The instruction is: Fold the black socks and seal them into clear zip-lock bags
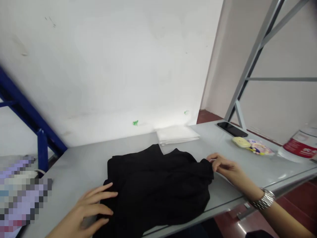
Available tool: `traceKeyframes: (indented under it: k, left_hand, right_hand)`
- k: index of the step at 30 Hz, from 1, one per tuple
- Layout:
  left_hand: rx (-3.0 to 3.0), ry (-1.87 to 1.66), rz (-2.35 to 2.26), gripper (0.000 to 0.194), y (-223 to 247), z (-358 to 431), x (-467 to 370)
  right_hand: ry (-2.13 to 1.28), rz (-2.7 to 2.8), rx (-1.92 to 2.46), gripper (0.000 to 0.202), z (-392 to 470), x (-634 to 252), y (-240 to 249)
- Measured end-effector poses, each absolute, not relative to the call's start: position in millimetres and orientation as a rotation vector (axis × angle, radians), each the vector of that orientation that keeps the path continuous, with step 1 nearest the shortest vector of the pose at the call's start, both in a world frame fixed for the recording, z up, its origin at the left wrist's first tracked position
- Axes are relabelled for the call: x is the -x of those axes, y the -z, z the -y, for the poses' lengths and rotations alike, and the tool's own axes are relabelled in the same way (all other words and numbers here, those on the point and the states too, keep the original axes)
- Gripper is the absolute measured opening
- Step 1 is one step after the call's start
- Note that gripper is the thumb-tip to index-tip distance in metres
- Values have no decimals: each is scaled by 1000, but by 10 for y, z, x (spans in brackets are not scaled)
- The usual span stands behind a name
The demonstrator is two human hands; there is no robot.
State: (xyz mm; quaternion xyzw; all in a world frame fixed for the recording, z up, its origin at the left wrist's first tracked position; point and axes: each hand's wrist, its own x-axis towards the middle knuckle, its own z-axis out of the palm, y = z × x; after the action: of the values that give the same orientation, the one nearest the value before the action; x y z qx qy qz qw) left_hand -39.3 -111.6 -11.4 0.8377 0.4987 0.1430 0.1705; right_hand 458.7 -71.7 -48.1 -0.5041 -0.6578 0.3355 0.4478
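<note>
A black garment [158, 188] lies partly folded on the grey table [81, 162], its lower part reaching over the front edge. On its left side rests my left hand [92, 206], fingers spread and touching the cloth. At the garment's right end, my right hand [220, 163] pinches a corner of the black fabric between thumb and fingers. A silver watch band [264, 199] circles my right wrist. The dark cloth hides its finer seams, so I cannot tell which kind of garment it is.
Behind the garment lies a stack of white sheets [177, 135] against the white panel [128, 66]. To the right are a black phone [232, 129], a yellow case [241, 142] with a colourful charm, and a large red-labelled bottle [300, 145]. Blue [27, 112] and grey frame bars flank the table.
</note>
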Motion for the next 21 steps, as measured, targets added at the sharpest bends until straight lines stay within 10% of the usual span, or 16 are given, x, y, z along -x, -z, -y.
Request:
traceKeyframes:
  k: [8,21]
  left_hand:
    - [-2408,-375,-1506,28,-326,831,-246]
    - [-2099,-256,-1103,43,-111,352,-582]
  right_hand:
    - [-1088,1707,1203,69,766,-4435,358]
    - [-655,2005,1404,6,423,-4227,-197]
